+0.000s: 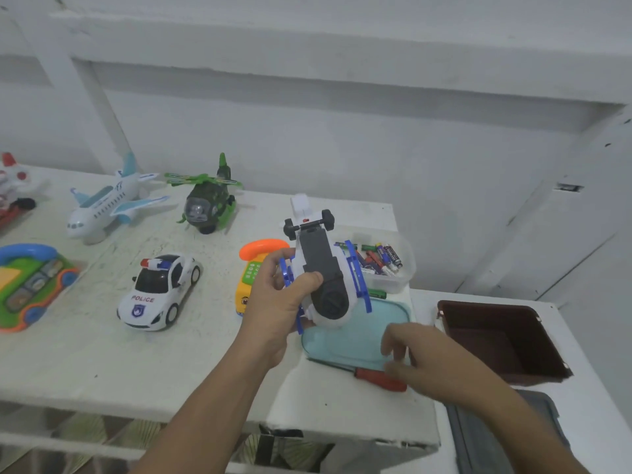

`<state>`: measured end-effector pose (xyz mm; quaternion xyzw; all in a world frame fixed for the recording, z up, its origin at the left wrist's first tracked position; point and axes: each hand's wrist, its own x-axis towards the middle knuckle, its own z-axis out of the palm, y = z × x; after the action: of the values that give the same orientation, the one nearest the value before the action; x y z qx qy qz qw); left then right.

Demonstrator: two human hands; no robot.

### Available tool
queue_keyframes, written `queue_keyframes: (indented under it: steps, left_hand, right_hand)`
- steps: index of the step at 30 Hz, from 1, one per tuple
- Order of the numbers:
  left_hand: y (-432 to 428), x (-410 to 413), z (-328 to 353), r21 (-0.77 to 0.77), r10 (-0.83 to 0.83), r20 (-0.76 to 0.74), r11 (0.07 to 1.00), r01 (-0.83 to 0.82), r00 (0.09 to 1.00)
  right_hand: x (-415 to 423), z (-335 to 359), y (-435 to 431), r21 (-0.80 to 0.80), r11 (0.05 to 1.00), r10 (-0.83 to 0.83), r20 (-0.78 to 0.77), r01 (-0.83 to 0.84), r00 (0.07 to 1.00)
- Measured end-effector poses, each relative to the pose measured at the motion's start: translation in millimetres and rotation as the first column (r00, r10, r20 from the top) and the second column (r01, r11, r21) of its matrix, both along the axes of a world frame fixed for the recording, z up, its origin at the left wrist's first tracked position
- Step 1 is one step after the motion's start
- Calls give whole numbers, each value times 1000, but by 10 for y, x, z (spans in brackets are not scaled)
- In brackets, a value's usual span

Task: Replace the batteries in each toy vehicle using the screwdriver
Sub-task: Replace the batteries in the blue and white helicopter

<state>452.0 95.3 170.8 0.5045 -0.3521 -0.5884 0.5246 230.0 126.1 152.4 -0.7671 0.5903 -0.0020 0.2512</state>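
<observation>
Tabletop point(85, 364) of worn white board carries the job, with other toys ranged along its far side. Toward its right end a white toy helicopter point(321, 268) with blue skids is held belly-up above a teal lid point(355, 336). Its dark grey underside faces the camera and the battery cover looks to be in place, though blur hides any screw. The left hand point(273, 302) grips the body, thumb pressed on the grey panel. The right hand point(420, 357) hangs loosely spread, holding nothing, just over the handle of the red-handled screwdriver point(376, 378) at the lid's near edge. The step looks like fetching the tool. Next, that hand must close on the handle and find the cover screw. Batteries point(383, 258) wait in the clear tub point(407, 268) beyond.
</observation>
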Motion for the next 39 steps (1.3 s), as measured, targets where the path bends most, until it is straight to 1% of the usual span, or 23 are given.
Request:
queue_keyframes:
  steps: [3,5,8,10,12,13,14,15,16,18,19,20,21,24,27,29,30,32,37,39]
  left_hand:
    - [75,39,-31,23,-13,3,1000,13,1000]
    - [134,87,-54,43,-36,3,998,36,999]
    - [253,178,-88,83,-60,13,995,58,998]
    - [346,246,-106,114,-72,15,991,70,997]
    - [437,318,-138,125,-85,15,989,83,996]
    - [484,354,-158,126,-96,25,988,92,995]
    - [530,385,-183,131,-108,44,986,101,993]
    - [576,414,-204,138,-121,59,984,112,991]
    - [619,442,-233,146,-131,74,982,119,989]
    - [701,484,-274,162,-151,85,977,136,985]
    - [743,503,-289,170,-162,91,975,145,983]
    - [766,507,-304,175,-173,99,972,154,980]
    - [792,510,-322,181,-185,106,970,164,977]
    - [880,500,-353,185,-185,107,969,163,977]
    - [945,481,-351,185,-181,124,970,156,976]
    - [956,471,-384,189,-178,115,970,155,977]
    - [957,472,-403,185,-178,105,970,157,978]
    - [959,482,-432,158,-188,89,972,172,978]
    - [929,468,-555,68,-199,39,978,196,979]
    - [922,475,-586,51,-208,28,977,206,978]
  right_hand:
    - [48,-128,145,14,1000,-18,-120,20,993]
    - [112,-166,219,-4,999,-50,-172,49,984]
    - [157,-172,289,-53,997,-65,-177,57,982]
    - [136,-142,330,-36,995,-94,-107,90,990]
    - [98,-61,367,17,984,-179,32,179,983]
    - [88,2,387,45,972,-232,124,229,965]
    - [82,65,399,83,958,-287,231,275,930]
    - [99,144,411,136,940,-342,356,314,870]
    - [122,215,414,199,916,-400,480,347,780]
    - [196,339,406,275,874,-471,684,401,557]
    - [244,390,409,264,862,-464,755,433,463]
    - [290,437,396,219,853,-429,810,473,400]
    - [348,477,395,145,844,-371,853,517,367]
    - [579,616,435,-106,810,-136,922,577,361]
    - [851,752,495,-277,790,66,925,546,374]
    - [974,769,501,-375,785,155,889,494,430]
    - [1019,756,493,-414,782,182,867,467,463]
    - [1094,714,475,-441,788,196,841,430,504]
    - [1190,580,430,-460,792,142,778,400,613]
    - [1209,554,417,-467,790,130,761,398,636]
